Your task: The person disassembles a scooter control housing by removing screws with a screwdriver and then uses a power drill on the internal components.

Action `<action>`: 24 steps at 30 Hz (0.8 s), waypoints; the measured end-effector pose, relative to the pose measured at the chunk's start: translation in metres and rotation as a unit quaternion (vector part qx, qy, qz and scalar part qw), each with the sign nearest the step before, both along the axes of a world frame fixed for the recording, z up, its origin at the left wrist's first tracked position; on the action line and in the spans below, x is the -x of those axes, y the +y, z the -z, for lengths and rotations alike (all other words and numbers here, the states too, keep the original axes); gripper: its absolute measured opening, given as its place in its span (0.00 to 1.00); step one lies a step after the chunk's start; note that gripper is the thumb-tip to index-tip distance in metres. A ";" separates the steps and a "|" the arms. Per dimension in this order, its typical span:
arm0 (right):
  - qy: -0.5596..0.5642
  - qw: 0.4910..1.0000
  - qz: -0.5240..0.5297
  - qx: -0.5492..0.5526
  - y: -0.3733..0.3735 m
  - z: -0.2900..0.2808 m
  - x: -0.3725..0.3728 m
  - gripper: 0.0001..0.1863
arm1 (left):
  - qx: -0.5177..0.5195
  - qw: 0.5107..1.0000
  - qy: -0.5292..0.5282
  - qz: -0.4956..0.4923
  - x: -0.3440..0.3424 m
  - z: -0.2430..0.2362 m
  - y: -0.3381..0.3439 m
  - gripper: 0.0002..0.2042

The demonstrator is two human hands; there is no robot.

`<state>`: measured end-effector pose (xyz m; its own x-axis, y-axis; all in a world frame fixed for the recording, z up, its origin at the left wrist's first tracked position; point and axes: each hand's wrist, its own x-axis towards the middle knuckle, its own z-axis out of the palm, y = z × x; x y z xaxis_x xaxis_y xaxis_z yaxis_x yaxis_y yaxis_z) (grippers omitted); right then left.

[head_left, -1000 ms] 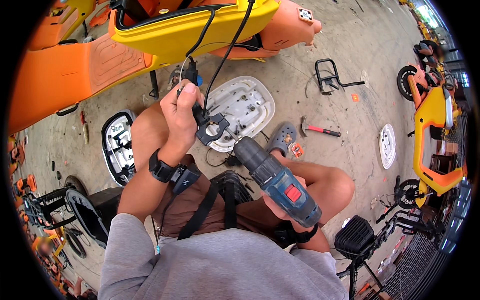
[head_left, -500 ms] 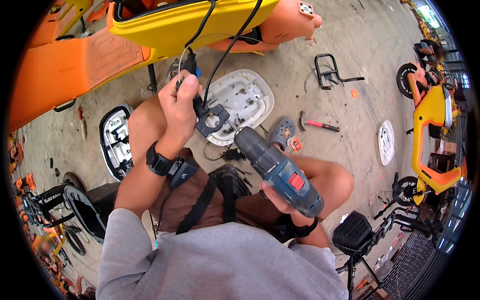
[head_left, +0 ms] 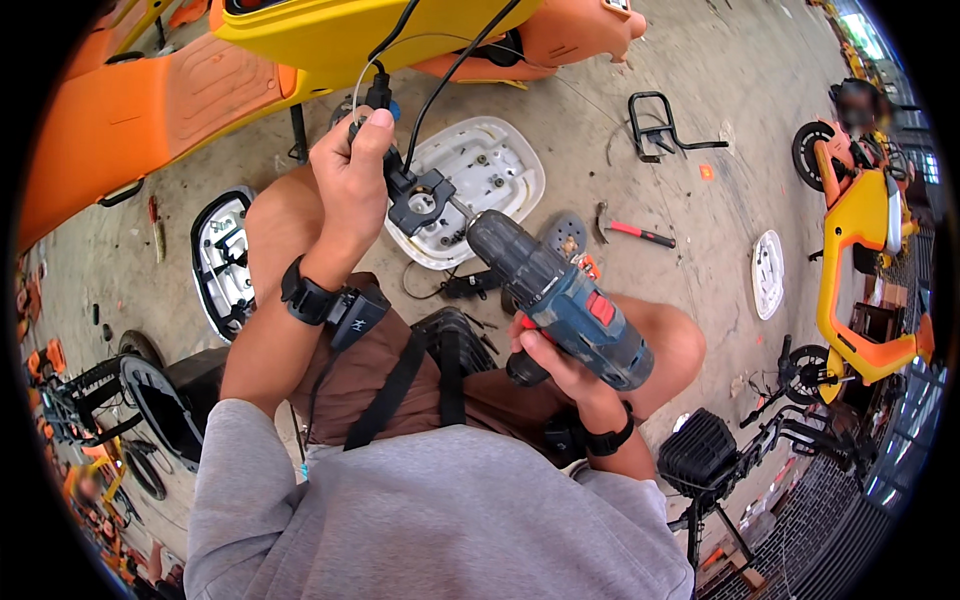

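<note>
Left hand [head_left: 350, 185] clenched on black clamp bracket [head_left: 420, 200] with its cables, held above white plastic cover [head_left: 500, 165]. Right hand [head_left: 555, 365] grips cordless drill [head_left: 560, 295], bit at the bracket. Step: driving the clamp screw. Next likely needs bit seated square.

Left hand [head_left: 352, 175] up front, gripping clamp part [head_left: 420, 198] with cables. Drill [head_left: 560, 295] in right hand [head_left: 555, 365], to right of and nearer than clamp; drill tip touching clamp. Seat base plate [head_left: 495, 170] on floor under clamp. Hammer [head_left: 628, 228] on floor right of plate. Metal rack [head_left: 655, 125] farther back, behind hammer. Scooter body [head_left: 300, 40] at far front, above left hand. Another cover [head_left: 222, 262] on floor at left.
</note>
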<state>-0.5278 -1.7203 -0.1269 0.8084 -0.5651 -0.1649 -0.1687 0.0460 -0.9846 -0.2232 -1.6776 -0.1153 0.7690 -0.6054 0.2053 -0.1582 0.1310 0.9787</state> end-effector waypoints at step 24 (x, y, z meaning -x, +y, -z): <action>0.061 0.991 0.114 0.042 -0.009 -0.095 -0.041 0.11 | 0.112 0.991 -0.001 0.079 0.003 -0.009 0.010 0.17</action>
